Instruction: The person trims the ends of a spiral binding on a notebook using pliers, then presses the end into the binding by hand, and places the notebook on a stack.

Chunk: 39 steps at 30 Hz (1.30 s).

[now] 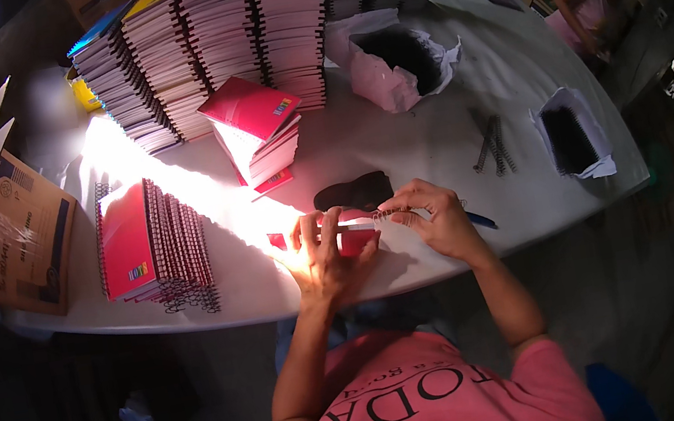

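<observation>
Near the table's front edge, my left hand (323,257) is closed on a small red-covered notebook (353,244), its fingers bent over the pages. Bright light falls across this hand. At the notebook's right end, my right hand (436,216) pinches a thin spiral binding coil (383,215) between thumb and fingers. The coil lies along the notebook's edge; how far it is threaded cannot be made out. Just behind both hands rests a dark elongated object (352,194). A blue pen-like tool (481,220) lies beside my right hand.
Spiral-edged red notebooks (125,237) are piled at left, near a cardboard box (24,232). More red books (253,108) sit before tall stacks (224,42). Paper-wrapped dark bundles (387,82) (570,140) and loose coils (491,146) lie rightward. A person (584,8) is at far right.
</observation>
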Available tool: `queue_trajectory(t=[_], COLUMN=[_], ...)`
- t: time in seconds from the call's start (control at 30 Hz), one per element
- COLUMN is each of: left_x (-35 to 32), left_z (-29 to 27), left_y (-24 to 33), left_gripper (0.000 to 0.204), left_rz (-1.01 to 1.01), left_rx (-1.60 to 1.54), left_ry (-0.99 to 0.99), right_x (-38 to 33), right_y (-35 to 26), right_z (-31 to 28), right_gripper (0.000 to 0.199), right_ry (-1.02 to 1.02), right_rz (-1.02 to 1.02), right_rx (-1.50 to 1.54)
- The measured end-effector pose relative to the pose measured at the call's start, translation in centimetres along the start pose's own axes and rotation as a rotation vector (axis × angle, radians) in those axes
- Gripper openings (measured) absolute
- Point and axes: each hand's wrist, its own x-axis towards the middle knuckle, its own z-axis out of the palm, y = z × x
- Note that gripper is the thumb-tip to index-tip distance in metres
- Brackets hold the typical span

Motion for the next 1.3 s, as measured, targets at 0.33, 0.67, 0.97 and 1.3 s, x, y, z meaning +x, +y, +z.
queue_trajectory(t=[0.33,0.67,0.97,1.3], left_x=[0.0,0.6,0.3,0.1], left_z=[0.3,-0.8,-1.1,-1.7], left_y=[-0.6,-0.9,-1.6,-1.6], left_gripper=[0.049,0.057,0.056,0.055], left_rz=[0.066,-0.013,0.023,0.102], left_rx=[-0.03,-0.008,-0.045,-0.067], left_ry=[-0.004,-0.067,-0.068,-0.064], right_x=[0.3,1.1,1.4,4.8], right_y=[0.0,-1.8,1.1,6.6], right_z=[0.0,-0.7,-1.2,2.6], right_gripper=[0.02,0.021,0.032,0.04], right_ry=[-0.059,-0.348,-0.597,-0.238], right_rz=[-0.028,0.412,0.088,-0.326], right_rx=[0.056,0.207,0.13,-0.458])
